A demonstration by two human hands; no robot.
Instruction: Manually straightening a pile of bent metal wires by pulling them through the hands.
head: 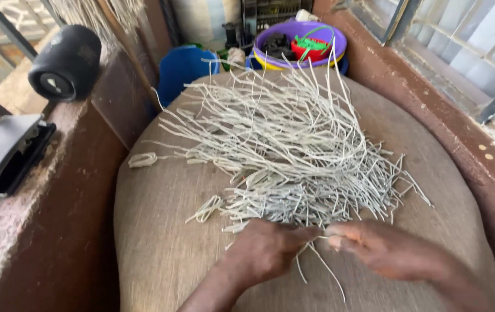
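Left hand (268,249) and right hand (383,249) meeting at the near edge of a pile of pale fibre strips (285,147) on a burlap sack (161,242), fingers of both pinched closed on thin strands, purple bowl (299,36) beyond the pile, black speaker (65,62) to its left

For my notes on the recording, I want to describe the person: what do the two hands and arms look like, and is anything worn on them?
Both the left hand and the right hand are bare: no gloves, rings, watch or sleeves are visible.
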